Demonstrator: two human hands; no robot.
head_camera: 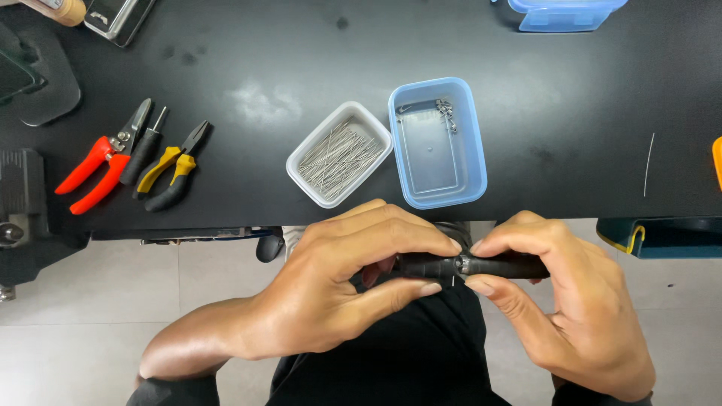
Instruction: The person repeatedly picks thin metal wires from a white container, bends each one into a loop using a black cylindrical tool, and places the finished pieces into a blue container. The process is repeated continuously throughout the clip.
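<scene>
Both hands hold one black rod-shaped tool (481, 265) with a metal collar at its middle, below the front edge of the black table (301, 53). My left hand (353, 278) grips its left half, thumb and forefinger pinching near the collar. Around the tool's right half, my right hand (571, 301) is closed. A thin wire pin seems to stick down from the collar. On the table just beyond the hands stand a white tray of thin metal pins (338, 154) and a blue plastic box (438, 143) with a few small metal parts in its far corner.
Red-handled cutters (101, 162), a black screwdriver (144, 150) and yellow-black pliers (174, 169) lie at the table's left. A loose wire (649, 164) lies at the right. Another blue container (564, 13) sits at the far edge. A grey floor lies below.
</scene>
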